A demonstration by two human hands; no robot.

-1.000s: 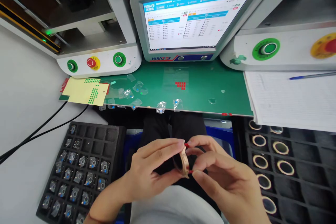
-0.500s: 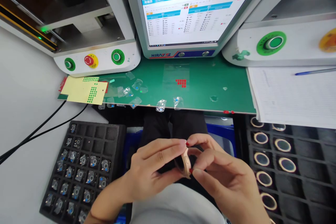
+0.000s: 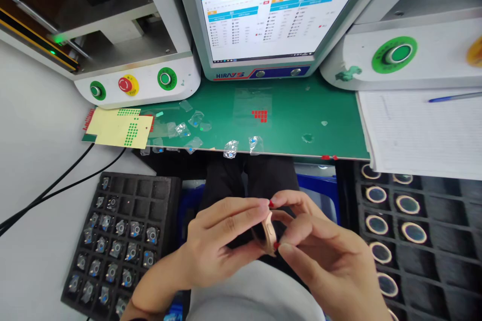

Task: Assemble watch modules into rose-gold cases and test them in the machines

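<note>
My left hand (image 3: 222, 235) is closed on a rose-gold watch case (image 3: 269, 233), with the fingers over its top and the thumb underneath. The case is held on edge, so its side with a slot-like button shows. My right hand (image 3: 320, 246) is at the case's right side, its thumb and forefinger pinched on a small red sticker (image 3: 276, 246) close to the lower edge. A second red sticker (image 3: 271, 204) shows at the upper edge, between fingertips of both hands. The far face of the case is mostly hidden by my left fingers.
A black foam tray (image 3: 152, 188) holds several wrapped small parts at left. Another black tray (image 3: 448, 246) holds several round-faced cases at right. Ahead, a green bench (image 3: 289, 125) bears clear film scraps, red stickers (image 3: 260, 115), yellow sticker sheets (image 3: 109, 130) and paper (image 3: 422, 130) below a monitor (image 3: 259, 20).
Both hands keep almost the same pose, with the watch case turned very slightly and the red stickers still at its edge. The head view has shifted a little.
</note>
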